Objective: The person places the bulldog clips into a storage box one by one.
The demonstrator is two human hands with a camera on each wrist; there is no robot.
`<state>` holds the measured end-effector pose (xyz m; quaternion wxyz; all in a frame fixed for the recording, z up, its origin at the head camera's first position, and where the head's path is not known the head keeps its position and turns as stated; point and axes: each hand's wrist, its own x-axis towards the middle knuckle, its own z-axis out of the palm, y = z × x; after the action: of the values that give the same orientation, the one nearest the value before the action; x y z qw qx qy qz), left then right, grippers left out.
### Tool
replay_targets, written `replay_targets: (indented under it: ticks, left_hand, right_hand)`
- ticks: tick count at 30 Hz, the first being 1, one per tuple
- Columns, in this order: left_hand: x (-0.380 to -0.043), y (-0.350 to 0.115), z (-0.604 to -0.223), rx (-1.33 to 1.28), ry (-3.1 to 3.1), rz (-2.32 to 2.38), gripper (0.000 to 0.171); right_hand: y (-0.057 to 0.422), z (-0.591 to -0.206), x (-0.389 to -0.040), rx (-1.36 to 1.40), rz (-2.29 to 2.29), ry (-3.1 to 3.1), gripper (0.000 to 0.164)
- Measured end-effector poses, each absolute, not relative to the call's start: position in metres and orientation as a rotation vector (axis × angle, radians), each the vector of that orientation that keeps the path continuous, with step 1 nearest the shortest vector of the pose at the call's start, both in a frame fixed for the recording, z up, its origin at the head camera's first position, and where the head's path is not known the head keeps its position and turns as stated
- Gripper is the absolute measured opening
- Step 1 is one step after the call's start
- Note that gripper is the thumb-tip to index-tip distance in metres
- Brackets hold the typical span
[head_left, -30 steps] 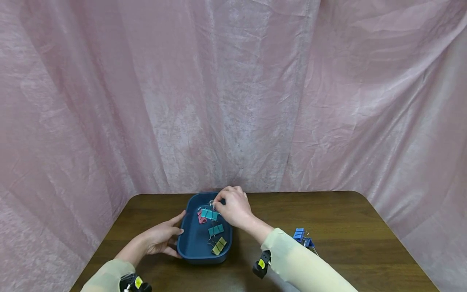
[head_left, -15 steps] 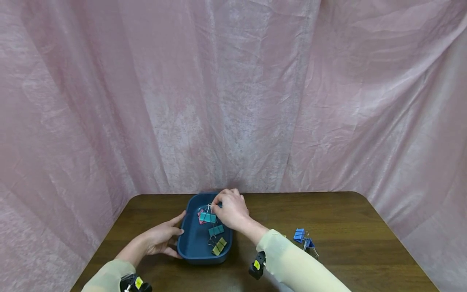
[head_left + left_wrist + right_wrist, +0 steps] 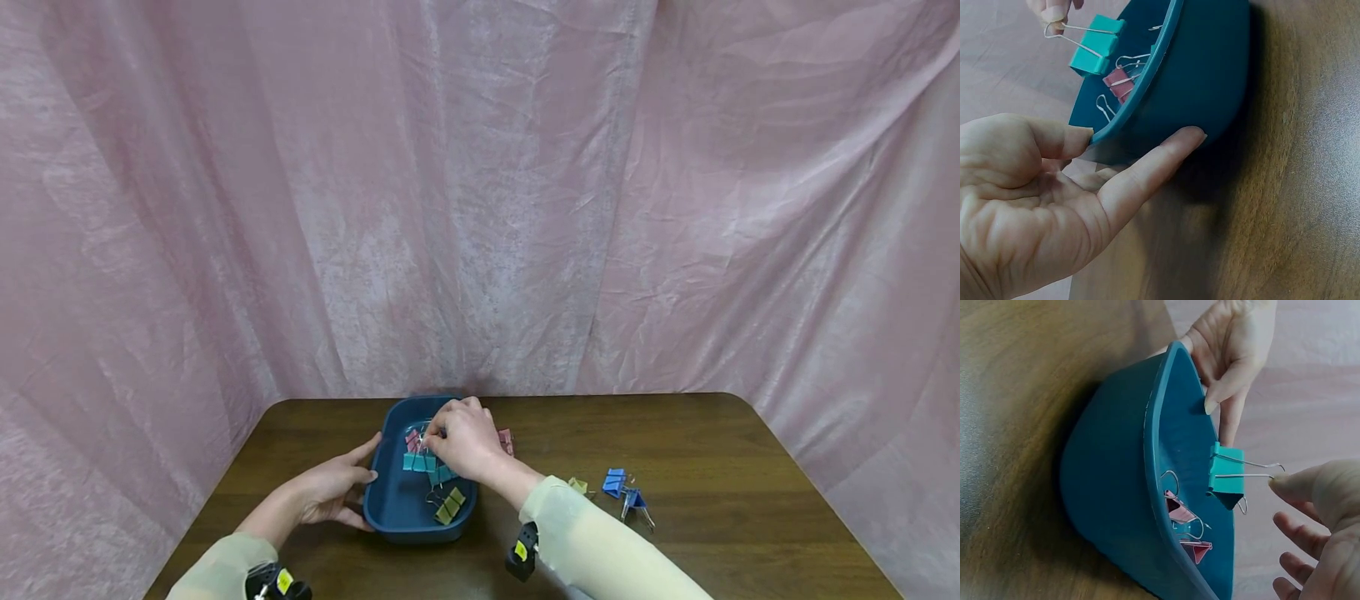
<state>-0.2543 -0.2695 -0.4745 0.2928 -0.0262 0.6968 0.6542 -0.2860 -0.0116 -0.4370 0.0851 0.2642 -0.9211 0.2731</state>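
A dark blue-teal plastic bin [image 3: 396,504] stands on the table. My left hand [image 3: 330,490] grips its left side, thumb at the rim and fingers against the outer wall. Over the bin, my right hand [image 3: 468,437] pinches a teal binder clip [image 3: 1227,470] by a wire handle; its body hangs above the bin's floor. Inside the bin lie a second teal clip [image 3: 444,476], an olive-yellow clip [image 3: 451,507] and pink clips [image 3: 1196,551]. In the left wrist view the held teal clip [image 3: 1094,49] is seen past the rim.
Right of the bin, the brown wooden table [image 3: 712,467] bears two blue binder clips [image 3: 615,482], a yellow clip [image 3: 577,485] partly behind the right sleeve, and a pink clip [image 3: 507,442] beside the right wrist. A pink curtain [image 3: 480,208] hangs behind.
My right hand has moved a little left and nearer with the teal clip, whose body now overlaps the second teal clip in view. The left hand and the bin have stayed put.
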Motion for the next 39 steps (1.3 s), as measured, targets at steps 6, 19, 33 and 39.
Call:
replay_targets:
  ticks: [6, 19, 33, 39]
  left_hand:
    - [-0.252, -0.270, -0.475, -0.044, 1.840, 1.751, 0.073]
    - [-0.252, -0.269, -0.474, -0.055, 1.861, 1.747, 0.073]
    - [-0.248, -0.269, -0.472, -0.038, 1.837, 1.758, 0.074]
    - [-0.249, -0.269, -0.471, -0.045, 1.852, 1.754, 0.074]
  right_hand:
    - [-0.010, -0.437, -0.287, 0.822, 0.859, -2.769, 0.018]
    - [0.003, -0.426, -0.286, 0.722, 0.981, -2.765, 0.030]
    - [0.034, -0.405, -0.285, 0.701, 1.087, -2.661, 0.029]
    - [0.044, -0.397, -0.284, 0.675, 1.087, -2.654, 0.029]
